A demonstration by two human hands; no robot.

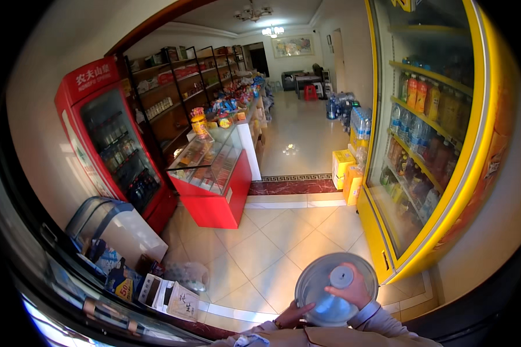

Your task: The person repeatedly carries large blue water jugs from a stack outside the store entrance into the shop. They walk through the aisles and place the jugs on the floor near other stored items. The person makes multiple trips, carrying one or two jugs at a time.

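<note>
A round grey metal-looking basin [314, 280] is held close in front of my body at the lower right. My left hand [294, 315] grips its near left rim, with the thumb over the edge. Over the inside of the basin, my right hand [358, 288] is closed around a small round grey object [342, 276] with a flat top and a small dark mark in the middle. It looks like a lidded container, but its lower part is hidden. What lies in the basin under it is hard to make out.
A red-based glass counter [217, 194] stands ahead. A red drinks fridge [113, 144] is at the left, a yellow one [428, 139] at the right. Boxes [171, 298] and a white-blue chest [116, 225] line the lower left. Yellow cartons [342, 168] stand by the step.
</note>
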